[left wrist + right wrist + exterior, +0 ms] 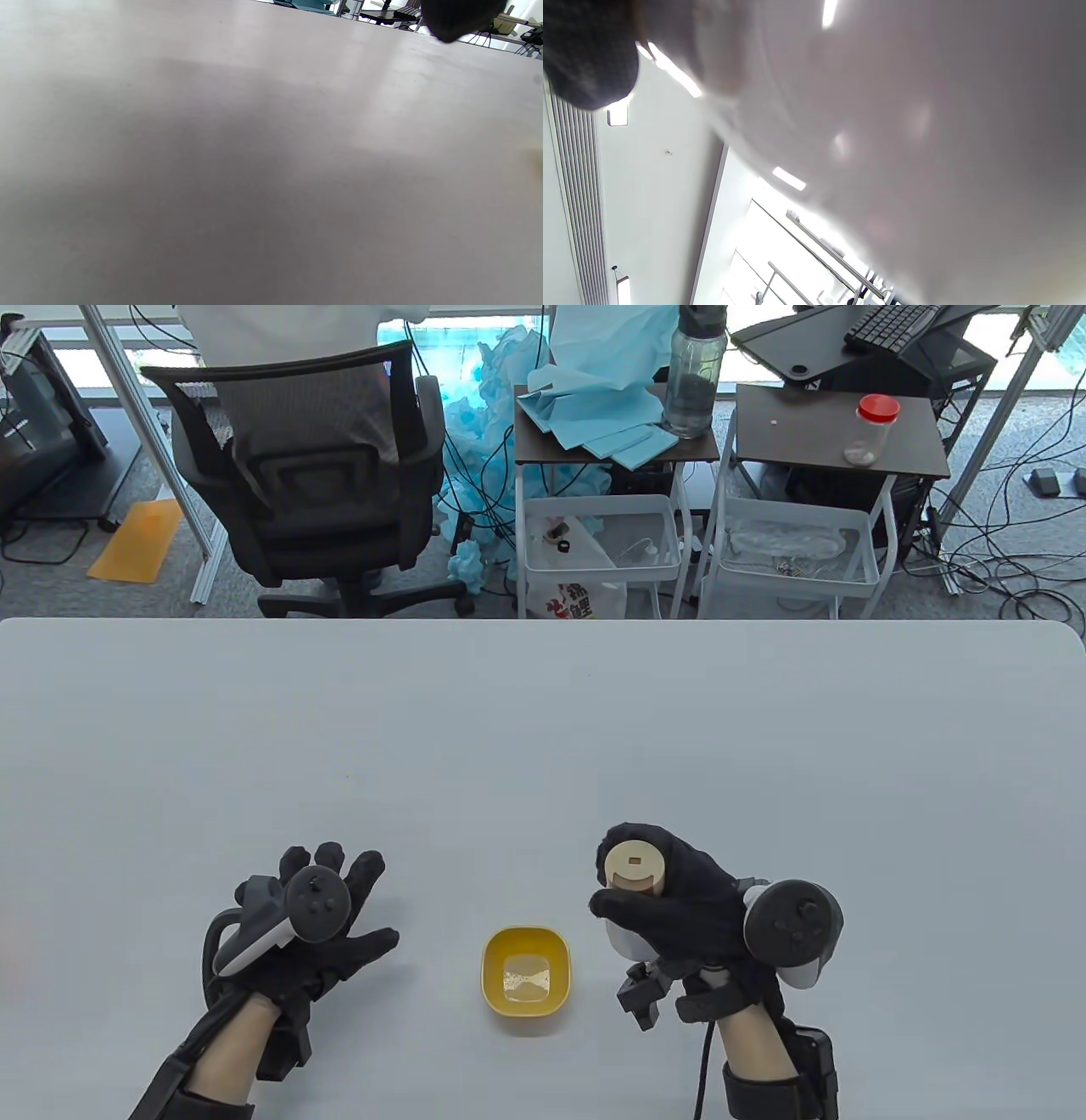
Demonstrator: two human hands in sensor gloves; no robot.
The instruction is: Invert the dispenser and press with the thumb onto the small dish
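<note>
Gripping the beige dispenser (633, 872) in our right hand (679, 912), flat end up, just right of the yellow dish (526, 981). Left hand (310, 933) rests w/ fingers spread on the surface (543, 729), holding nothing.

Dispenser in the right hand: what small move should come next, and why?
Probably carry the dispenser left until it is over the yellow dish. The right hand grips it beside the dish, not above, so pressing now would likely miss.

Yellow dish (526, 980); beige dispenser (633, 869); black gloves on left hand (316, 937), right hand (679, 912); pale grey table (543, 729); red-lidded jar (870, 430).
</note>
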